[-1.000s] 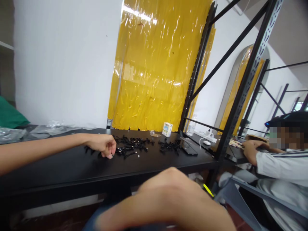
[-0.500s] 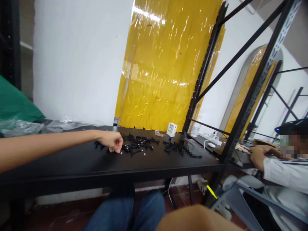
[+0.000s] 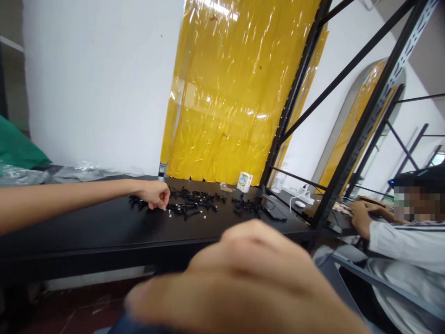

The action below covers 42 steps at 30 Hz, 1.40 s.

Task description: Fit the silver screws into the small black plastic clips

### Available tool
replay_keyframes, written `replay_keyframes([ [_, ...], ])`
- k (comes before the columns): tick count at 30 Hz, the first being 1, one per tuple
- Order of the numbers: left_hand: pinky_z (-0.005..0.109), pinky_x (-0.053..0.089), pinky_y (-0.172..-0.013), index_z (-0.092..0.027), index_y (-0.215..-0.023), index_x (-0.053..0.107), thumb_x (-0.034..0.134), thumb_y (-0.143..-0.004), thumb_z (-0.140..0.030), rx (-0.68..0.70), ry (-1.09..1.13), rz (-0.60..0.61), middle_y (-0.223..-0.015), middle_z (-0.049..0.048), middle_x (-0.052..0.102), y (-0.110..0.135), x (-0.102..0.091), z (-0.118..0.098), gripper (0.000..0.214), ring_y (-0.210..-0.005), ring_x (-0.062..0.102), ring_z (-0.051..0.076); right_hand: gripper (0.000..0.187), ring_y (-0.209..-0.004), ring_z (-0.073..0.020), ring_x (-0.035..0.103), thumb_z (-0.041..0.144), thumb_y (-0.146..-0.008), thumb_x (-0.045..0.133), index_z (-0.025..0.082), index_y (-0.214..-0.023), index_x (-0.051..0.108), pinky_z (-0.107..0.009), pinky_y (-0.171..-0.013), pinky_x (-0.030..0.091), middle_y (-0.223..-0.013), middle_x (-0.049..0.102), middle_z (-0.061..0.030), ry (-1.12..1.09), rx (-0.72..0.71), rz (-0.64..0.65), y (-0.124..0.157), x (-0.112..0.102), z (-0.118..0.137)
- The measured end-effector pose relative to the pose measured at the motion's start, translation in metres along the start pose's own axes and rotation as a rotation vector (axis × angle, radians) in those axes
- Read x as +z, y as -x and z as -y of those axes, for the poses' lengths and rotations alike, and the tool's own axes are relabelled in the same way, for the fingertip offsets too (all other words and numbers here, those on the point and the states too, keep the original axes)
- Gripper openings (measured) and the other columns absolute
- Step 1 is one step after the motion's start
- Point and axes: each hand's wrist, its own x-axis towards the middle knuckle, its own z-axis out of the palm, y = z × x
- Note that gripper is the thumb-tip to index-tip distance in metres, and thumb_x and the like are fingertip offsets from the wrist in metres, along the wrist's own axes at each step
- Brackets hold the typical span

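Note:
My left hand (image 3: pixel 153 195) rests curled on the black tabletop (image 3: pixel 104 227), with its fingertips at the near edge of a tangle of small black plastic parts (image 3: pixel 191 203). Tiny shiny pieces (image 3: pixel 170 213) lie scattered by those fingertips. Whether the fingers pinch anything, I cannot tell. A second black cluster (image 3: pixel 246 207) lies farther right. My right hand (image 3: pixel 236 278) looms large and blurred close to the camera, below the table's front edge, its fingers curled and its palm hidden.
A small white carton (image 3: pixel 244 181) and a black phone (image 3: pixel 274 212) stand on the table. Black metal shelving (image 3: pixel 361 134) rises at right. Beyond it, a co-worker's hand (image 3: pixel 361 215) rests on a neighbouring bench. Crumpled clear plastic (image 3: pixel 79 172) lies at the table's far left.
My right hand has risen from the bottom edge to fill the lower middle of the view. My left hand has stayed at the black parts, and the whole scene has shifted slightly.

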Motion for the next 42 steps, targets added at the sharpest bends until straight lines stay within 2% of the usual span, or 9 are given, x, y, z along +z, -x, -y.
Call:
replay_keyframes([
  [2,0.02,0.048,-0.055,-0.007,-0.082,0.064,0.055,-0.066,-0.015,-0.028,0.0,-0.009,-0.08,0.008,0.067,-0.002,0.002,0.003,0.02,-0.06,0.06,0.012,0.035,-0.096,-0.0162,0.062,0.009,-0.079,0.053,0.037,-0.097,0.063,-0.024,-0.084,0.053,-0.106,0.067,0.0062,0.025,0.04,-0.038,-0.056,-0.04,-0.011],
  [5,0.021,0.049,-0.057,-0.006,-0.084,0.063,0.055,-0.069,-0.016,-0.084,0.031,-0.02,-0.077,0.0075,0.066,-0.003,0.003,0.002,0.02,-0.059,0.06,0.011,0.031,-0.093,-0.0126,0.063,0.004,-0.081,0.048,0.029,-0.084,0.065,-0.024,-0.085,0.05,-0.104,0.067,0.0056,0.079,0.024,-0.038,-0.095,-0.054,-0.037],
  [10,0.02,0.048,-0.057,-0.007,-0.081,0.066,0.062,-0.071,-0.03,-0.054,0.045,0.046,-0.069,0.0047,0.064,0.002,0.003,-0.012,0.026,-0.059,0.059,0.011,0.028,-0.094,-0.0149,0.062,0.004,-0.08,0.045,0.023,-0.08,0.067,-0.032,-0.087,0.046,-0.096,0.068,-0.0009,0.073,0.131,0.019,-0.091,-0.013,-0.099],
  [14,0.019,0.046,-0.055,-0.008,-0.078,0.066,0.068,-0.064,-0.025,-0.019,0.033,0.02,-0.065,0.0027,0.063,0.001,0.008,-0.02,0.022,-0.057,0.057,0.01,0.028,-0.089,-0.0152,0.063,0.004,-0.078,0.046,0.022,-0.075,0.068,-0.03,-0.084,0.046,-0.089,0.069,-0.001,0.047,0.278,0.079,-0.078,0.024,-0.152],
  [20,0.022,0.05,-0.062,-0.009,-0.078,0.067,0.068,-0.062,-0.027,-0.019,0.139,0.032,-0.073,0.0048,0.066,-0.001,0.013,-0.023,0.024,-0.062,0.059,0.011,0.033,-0.081,-0.0141,0.065,0.003,-0.075,0.042,0.021,-0.073,0.07,-0.026,-0.077,0.048,-0.083,0.071,-0.0007,-0.115,0.497,0.005,-0.042,0.06,-0.207],
  [25,0.02,0.045,-0.054,-0.01,-0.074,0.066,0.07,-0.06,-0.034,-0.067,0.042,-0.015,-0.066,0.0027,0.064,0.007,0.016,-0.035,0.029,-0.054,0.055,0.01,0.032,-0.076,-0.0144,0.066,0.005,-0.074,0.042,0.021,-0.073,0.07,-0.026,-0.074,0.049,-0.081,0.072,-0.0008,-0.169,0.572,-0.057,-0.023,0.073,-0.223],
  [29,0.016,0.037,-0.047,-0.013,-0.072,0.066,0.07,-0.058,-0.026,-0.043,-0.084,-0.062,-0.056,-0.0016,0.061,0.01,0.019,-0.042,0.019,-0.049,0.05,0.008,0.032,-0.075,-0.0143,0.065,0.005,-0.074,0.042,0.021,-0.073,0.07,-0.026,-0.073,0.049,-0.079,0.072,-0.0006,-0.141,0.567,-0.059,-0.022,0.075,-0.223],
  [37,0.019,0.043,-0.052,-0.013,-0.078,0.065,0.065,-0.053,-0.014,-0.073,0.02,-0.009,-0.067,0.002,0.069,0.014,0.02,-0.044,0.025,-0.059,0.06,0.013,0.032,-0.077,-0.0152,0.064,0.005,-0.076,0.042,0.02,-0.074,0.07,-0.026,-0.075,0.048,-0.08,0.071,-0.0014,-0.063,0.572,-0.023,-0.023,0.071,-0.218],
  [42,0.018,0.045,-0.051,-0.011,-0.076,0.064,0.063,-0.063,-0.021,-0.107,0.009,-0.054,-0.069,0.0041,0.067,0.02,0.021,-0.044,0.016,-0.056,0.06,0.012,0.031,-0.078,-0.0155,0.064,0.004,-0.075,0.043,0.02,-0.076,0.069,-0.027,-0.076,0.047,-0.081,0.071,-0.0017,-0.029,0.558,-0.018,-0.023,0.071,-0.217],
])
